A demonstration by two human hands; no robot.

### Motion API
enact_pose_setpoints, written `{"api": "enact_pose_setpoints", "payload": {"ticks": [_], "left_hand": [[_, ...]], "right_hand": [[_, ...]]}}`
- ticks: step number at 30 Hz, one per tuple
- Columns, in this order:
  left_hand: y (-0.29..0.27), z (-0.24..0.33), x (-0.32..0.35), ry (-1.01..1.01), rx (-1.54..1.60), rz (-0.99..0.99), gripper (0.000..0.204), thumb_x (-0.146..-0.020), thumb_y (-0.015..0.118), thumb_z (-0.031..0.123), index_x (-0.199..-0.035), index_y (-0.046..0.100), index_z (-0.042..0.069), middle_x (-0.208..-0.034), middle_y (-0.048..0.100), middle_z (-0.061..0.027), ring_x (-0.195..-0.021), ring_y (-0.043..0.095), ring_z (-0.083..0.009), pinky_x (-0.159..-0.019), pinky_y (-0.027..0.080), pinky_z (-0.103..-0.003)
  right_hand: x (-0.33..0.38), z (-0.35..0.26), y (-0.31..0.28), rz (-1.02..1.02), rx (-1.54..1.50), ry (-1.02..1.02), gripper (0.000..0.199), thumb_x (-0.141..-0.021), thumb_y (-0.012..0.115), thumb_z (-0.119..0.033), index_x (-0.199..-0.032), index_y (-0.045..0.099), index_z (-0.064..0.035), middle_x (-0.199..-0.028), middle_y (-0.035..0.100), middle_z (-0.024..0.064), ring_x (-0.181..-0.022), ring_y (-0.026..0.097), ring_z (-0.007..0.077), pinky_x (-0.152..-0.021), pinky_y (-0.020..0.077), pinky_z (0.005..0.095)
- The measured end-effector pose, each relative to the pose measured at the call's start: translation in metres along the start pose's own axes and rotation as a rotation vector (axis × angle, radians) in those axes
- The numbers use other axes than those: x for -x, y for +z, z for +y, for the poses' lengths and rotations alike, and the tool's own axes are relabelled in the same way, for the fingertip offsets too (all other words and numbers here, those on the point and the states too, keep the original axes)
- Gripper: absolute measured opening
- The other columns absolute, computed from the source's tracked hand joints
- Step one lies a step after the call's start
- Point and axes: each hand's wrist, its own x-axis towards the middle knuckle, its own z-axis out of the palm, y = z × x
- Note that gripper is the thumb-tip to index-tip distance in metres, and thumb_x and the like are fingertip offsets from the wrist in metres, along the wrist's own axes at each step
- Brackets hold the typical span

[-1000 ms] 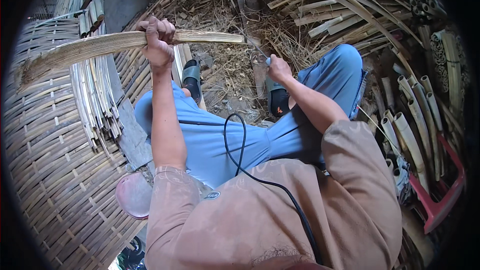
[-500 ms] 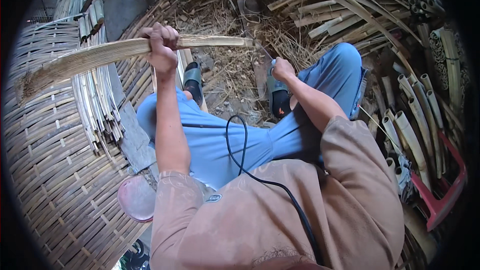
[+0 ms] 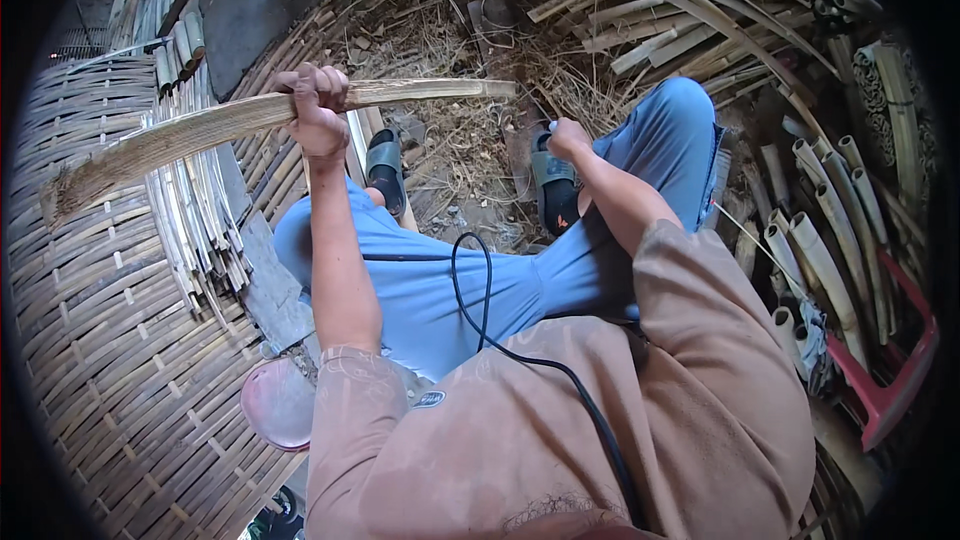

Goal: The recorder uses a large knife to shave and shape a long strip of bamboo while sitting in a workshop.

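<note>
1. Bamboo strip [image 3: 200, 125] reaches rightward from over the woven panel [image 3: 110, 360], left hand [image 3: 320, 112] clenched around it.
2. Right hand [image 3: 572, 141] curled tight round a pale-handled tool [image 3: 552, 126], its far end too faint to make out.

At the upper left of the frame, the left grip [image 3: 318, 115] wraps around a long strip [image 3: 195, 130], whose narrower end points to the upper centre. Above the middle, the right grip [image 3: 570, 139] is closed on a thin tool [image 3: 553, 126], its tip hard to make out. A woven mat [image 3: 120, 340] fills the left, slats [image 3: 205, 230] near its upper right. Shavings [image 3: 450, 155] litter the upper centre; tubes [image 3: 832, 230] crowd the right edge beside a red frame [image 3: 890, 400].
</note>
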Motion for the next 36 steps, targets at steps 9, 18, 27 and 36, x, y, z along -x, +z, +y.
{"api": "enact_pose_setpoints", "payload": {"ticks": [9,18,27,36], "left_hand": [[-0.019,-0.009,0.003,-0.032,-0.045,-0.093,0.022,-0.106,0.058,0.024,-0.091,0.044,0.015,-0.064,0.032,0.002,-0.058,0.033,-0.0113,-0.055,0.03,-0.033],[-0.017,-0.01,-0.021,-0.071,-0.149,0.077,0.041,-0.111,0.044,0.042,-0.096,0.055,0.006,-0.096,0.068,-0.0121,-0.091,0.066,-0.0216,-0.087,0.053,-0.037],[-0.021,0.011,-0.01,-0.026,-0.307,0.117,0.042,-0.11,0.049,0.043,-0.112,0.064,0.003,-0.093,0.07,-0.0088,-0.088,0.067,-0.0177,-0.08,0.053,-0.033],[-0.023,-0.018,-0.012,0.064,0.143,0.243,0.043,-0.104,0.057,0.052,-0.111,0.057,0.01,-0.088,0.052,0.0005,-0.081,0.046,-0.0112,-0.077,0.038,-0.028]], "right_hand": [[0.007,-0.003,0.017,0.113,-0.064,-0.243,0.032,-0.086,0.068,-0.02,-0.113,0.066,-0.0036,-0.11,0.071,0.0255,-0.106,0.069,0.0441,-0.091,0.0547,0.0528],[0.026,-0.039,0.005,0.226,-0.11,-0.427,0.036,-0.086,0.07,-0.024,-0.107,0.061,0.0033,-0.099,0.069,0.0332,-0.098,0.067,0.0503,-0.088,0.0527,0.0566],[0.029,-0.013,-0.003,0.165,-0.024,-0.399,0.031,-0.086,0.065,-0.016,-0.114,0.064,-0.0017,-0.108,0.071,0.028,-0.105,0.067,0.0473,-0.09,0.0527,0.0553],[0.028,-0.027,-0.02,0.226,-0.155,-0.292,0.045,-0.085,0.074,-0.031,-0.111,0.068,0.0052,-0.107,0.072,0.0294,-0.106,0.069,0.0463,-0.091,0.0552,0.0506]]}}
